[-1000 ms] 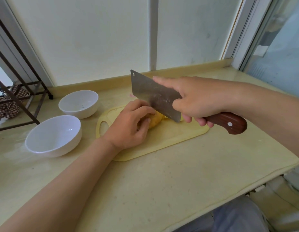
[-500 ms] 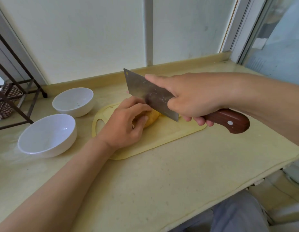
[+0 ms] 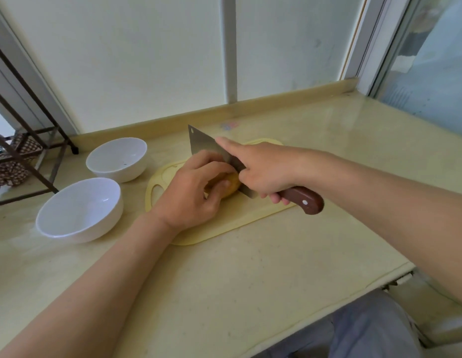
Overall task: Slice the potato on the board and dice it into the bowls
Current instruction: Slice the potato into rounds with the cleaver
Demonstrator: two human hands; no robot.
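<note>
Both forearms reached in over the pale yellow surface to meet above the yellow cutting board. The left hand lay palm-down on the board, its fingers curled over the top of the potato and its thumb pressed to the near side, gripping it. The right hand was wrapped round the brown wooden handle of the cleaver, with the index finger stretched forward along the blade's spine. The potato lay under the left fingers, on the middle of the board, with only its right end showing.

Half a second earlier the blade had hung clear above the potato. Now it had come down: its edge stood at the potato's exposed end, just right of the left fingers, and its heel reached the board. I could not tell how far it had cut in. The left hand had kept its hold.

Bare board lay right of the blade and toward the person. Well left of the left fingers stood two white bowls, the nearer bowl and the farther bowl, both apart from the board. Beyond them a dark metal rack stood at the surface's left end. A low raised lip ran along the back, behind the cleaver's tip.
</note>
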